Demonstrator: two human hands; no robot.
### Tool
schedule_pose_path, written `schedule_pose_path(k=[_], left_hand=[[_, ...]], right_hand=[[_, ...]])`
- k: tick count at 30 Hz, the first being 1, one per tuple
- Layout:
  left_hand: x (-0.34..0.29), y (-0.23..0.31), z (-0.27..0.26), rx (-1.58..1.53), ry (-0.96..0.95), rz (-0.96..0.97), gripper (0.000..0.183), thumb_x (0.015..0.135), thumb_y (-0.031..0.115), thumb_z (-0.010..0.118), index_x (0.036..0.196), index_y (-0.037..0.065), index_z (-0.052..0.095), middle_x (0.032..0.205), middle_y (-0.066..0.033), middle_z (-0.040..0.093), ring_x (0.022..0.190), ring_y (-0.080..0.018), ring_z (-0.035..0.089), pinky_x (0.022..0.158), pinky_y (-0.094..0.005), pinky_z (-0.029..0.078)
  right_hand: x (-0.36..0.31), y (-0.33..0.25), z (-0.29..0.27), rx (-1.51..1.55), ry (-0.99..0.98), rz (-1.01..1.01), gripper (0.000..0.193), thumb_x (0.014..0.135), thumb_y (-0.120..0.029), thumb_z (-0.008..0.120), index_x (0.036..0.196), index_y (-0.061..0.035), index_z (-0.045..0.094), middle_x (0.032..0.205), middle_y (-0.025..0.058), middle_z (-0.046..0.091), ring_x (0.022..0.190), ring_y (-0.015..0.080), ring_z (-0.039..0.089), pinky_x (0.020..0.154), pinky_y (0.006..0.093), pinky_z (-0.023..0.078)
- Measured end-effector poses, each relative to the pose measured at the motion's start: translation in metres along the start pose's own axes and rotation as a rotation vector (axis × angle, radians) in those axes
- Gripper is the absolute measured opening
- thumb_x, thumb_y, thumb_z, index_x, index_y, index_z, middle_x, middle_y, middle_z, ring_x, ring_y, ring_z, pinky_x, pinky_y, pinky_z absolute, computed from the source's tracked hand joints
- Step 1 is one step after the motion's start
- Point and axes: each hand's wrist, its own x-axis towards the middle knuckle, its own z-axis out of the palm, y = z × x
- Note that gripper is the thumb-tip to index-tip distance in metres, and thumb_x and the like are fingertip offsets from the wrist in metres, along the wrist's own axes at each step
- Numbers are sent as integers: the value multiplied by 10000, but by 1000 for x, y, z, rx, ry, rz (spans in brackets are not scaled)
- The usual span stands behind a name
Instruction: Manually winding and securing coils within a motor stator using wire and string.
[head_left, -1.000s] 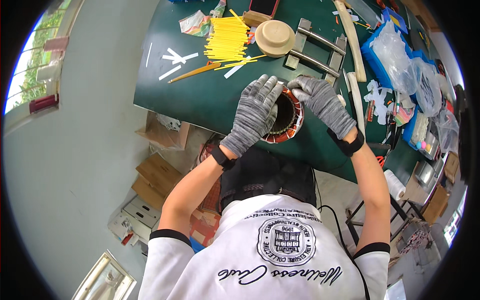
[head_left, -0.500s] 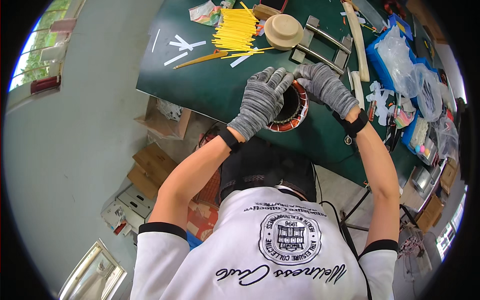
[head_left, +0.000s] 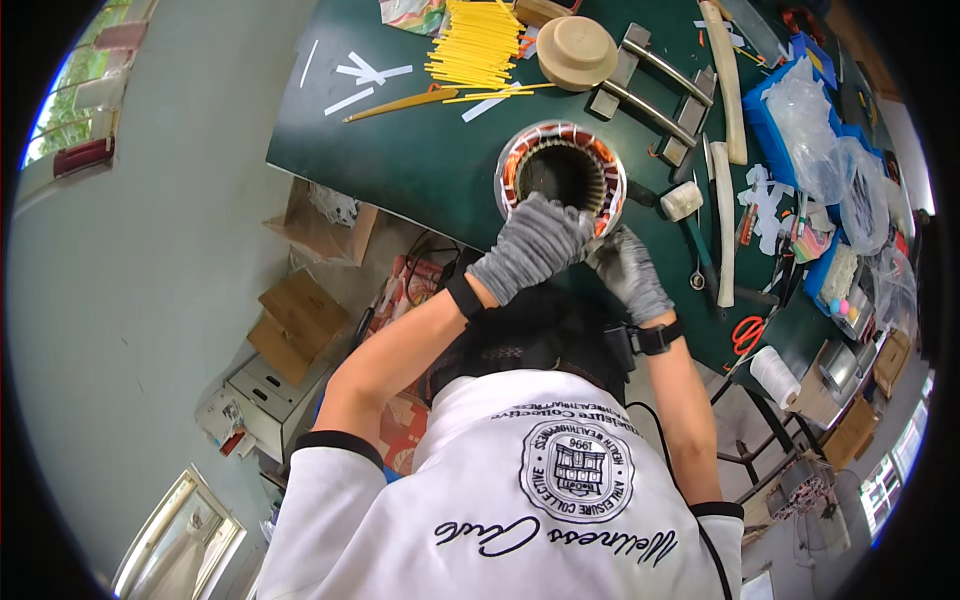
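Observation:
A ring-shaped motor stator [head_left: 604, 158] with orange-brown copper windings and white lacing stands on the green table [head_left: 400, 165], its dark toothed bore facing up. Grey knitted gloves cover both my hands. My left hand [head_left: 543, 240] lies over the near rim, its fingers curled at the bore's edge. At the near right side of the rim is my right hand [head_left: 630, 272], fingers bent against the stator; their tips are partly hidden. Whether a lacing cord is pinched between the hands cannot be made out.
Beyond the stator lie yellow sticks [head_left: 475, 45], a round wooden block [head_left: 578, 52] and a metal fixture with two bars [head_left: 655, 80]. To the right are a white-headed mallet [head_left: 682, 201], red-handled scissors [head_left: 747, 335], a white thread spool [head_left: 775, 376] and blue bins [head_left: 765, 115].
Both hands have moved from the stator's far rim to its near rim, uncovering the far windings. My right arm has swung inward. The mallet and scissors now show.

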Motion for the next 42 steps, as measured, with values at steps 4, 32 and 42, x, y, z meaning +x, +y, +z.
schedule_pose_path(k=[4,32,42], left_hand=[[20,-32,-27,-198,194,-178,363,830,492,578,767,135,554,528,-63,559,491,-258,589,474,-365,447],[-76,-79,96,-2221,25,-449,379,911,263,574,1171,-12,551,1103,-99,617,996,-188,609,893,-328,489],[-49,-75,-46,-882,-6,-667,103,811,124,548,888,92,608,768,-158,629,723,-350,619,644,-428,508]], right_hand=[[-28,-34,42,-55,-168,-132,193,878,-47,467,1069,-25,483,981,127,587,887,257,617,833,381,526],[-22,-81,170,-1658,347,-944,444,838,-518,551,800,-81,617,721,141,626,694,322,624,636,429,475],[-42,-25,96,-1701,-328,-1433,238,697,-314,692,733,-102,591,739,54,530,721,237,553,715,358,444]])
